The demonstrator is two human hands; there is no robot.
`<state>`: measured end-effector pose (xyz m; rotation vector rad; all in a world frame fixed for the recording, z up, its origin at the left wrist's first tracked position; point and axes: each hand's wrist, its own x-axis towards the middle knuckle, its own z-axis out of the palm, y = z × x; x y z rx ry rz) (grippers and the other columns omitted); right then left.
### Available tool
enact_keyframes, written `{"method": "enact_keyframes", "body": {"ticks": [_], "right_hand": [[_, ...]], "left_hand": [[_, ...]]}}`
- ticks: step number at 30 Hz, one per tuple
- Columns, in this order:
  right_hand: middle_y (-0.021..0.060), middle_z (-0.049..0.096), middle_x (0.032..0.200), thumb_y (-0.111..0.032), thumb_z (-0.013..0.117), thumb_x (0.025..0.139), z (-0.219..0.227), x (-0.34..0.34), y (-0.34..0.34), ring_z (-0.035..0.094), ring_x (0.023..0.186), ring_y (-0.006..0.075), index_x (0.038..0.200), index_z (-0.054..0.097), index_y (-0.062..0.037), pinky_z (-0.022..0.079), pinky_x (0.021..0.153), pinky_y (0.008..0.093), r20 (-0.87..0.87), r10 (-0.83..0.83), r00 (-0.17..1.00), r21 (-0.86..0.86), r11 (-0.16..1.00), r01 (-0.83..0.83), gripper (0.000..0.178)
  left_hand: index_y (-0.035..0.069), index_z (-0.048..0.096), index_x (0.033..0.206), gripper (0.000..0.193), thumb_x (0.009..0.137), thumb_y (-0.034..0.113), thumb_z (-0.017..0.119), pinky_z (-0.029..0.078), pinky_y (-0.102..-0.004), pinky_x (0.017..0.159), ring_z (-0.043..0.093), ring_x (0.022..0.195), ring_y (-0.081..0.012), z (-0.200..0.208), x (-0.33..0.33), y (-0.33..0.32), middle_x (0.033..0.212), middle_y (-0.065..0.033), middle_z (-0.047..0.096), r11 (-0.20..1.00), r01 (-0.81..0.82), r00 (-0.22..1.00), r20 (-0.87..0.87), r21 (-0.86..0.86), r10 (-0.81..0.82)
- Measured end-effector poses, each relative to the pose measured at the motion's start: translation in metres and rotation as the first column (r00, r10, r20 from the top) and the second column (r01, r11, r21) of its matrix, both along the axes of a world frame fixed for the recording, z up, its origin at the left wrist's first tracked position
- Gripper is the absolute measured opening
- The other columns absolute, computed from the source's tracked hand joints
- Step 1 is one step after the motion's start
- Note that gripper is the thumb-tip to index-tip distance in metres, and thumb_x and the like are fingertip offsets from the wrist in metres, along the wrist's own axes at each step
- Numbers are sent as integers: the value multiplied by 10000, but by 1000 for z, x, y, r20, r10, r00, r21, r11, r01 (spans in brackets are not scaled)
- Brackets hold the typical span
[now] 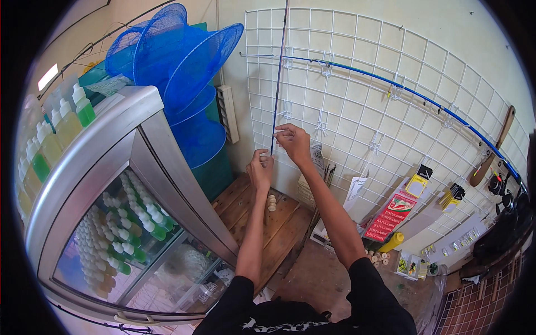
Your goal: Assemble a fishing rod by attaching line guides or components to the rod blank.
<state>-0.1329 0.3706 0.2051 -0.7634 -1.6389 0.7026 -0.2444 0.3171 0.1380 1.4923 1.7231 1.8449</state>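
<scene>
Head view: 1 thin dark rod (280,72) near-upright before 1 white wire grid (333,25), left hand (260,169) curled at its lower end, right hand (294,145) bent-fingered just above, can't tell if either grips, 1 blue rod (363,71) crossing the grid.

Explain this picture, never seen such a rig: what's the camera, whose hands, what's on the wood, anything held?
No machine here: one person works bare-handed. The single picture comes from a wide fisheye camera on their head, looking down, so straight edges bend. The left hand and, higher up, the right hand have their fingers at a thin dark rod running upward; how firmly they grip it isn't clear. Below, small pale rounded pieces sit on wooden planks. Around: a white wire grid, blue nets and a metal-framed cabinet.
</scene>
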Motion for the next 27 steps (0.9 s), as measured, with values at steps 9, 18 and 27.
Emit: {"method": "enact_keyframes", "body": {"ticks": [9, 18, 27], "right_hand": [[72, 678, 826, -20, 622, 853, -17, 27, -30, 667, 733, 122, 1030, 645, 17, 551, 648, 233, -18, 94, 995, -67, 993, -95, 182], [67, 686, 857, -37, 631, 853, -110, 71, -91, 661, 725, 121, 991, 652, 17, 533, 654, 243, -85, 52, 995, -215, 974, -69, 150], [86, 668, 747, -164, 616, 855, -349, 149, -216, 636, 622, 140, 935, 645, -13, 501, 568, 288, 309, -10, 951, -645, 732, 218, 173]], "left_hand": [[50, 621, 985, 268, 744, 91, 731, 491, -313, 586, 628, 599, -186, -7, 1, 0, 816, -94, 677, 994, -51, 995, -76, 98, 58], [35, 565, 1066, 359, 749, 78, 728, 465, -371, 694, 557, 730, -232, 9, 17, -28, 917, -115, 587, 975, -109, 989, -81, 193, 126], [23, 605, 910, 166, 830, 142, 689, 446, -326, 647, 535, 684, -195, -88, 66, -80, 771, -72, 579, 965, -71, 997, 40, 252, 63]]}}
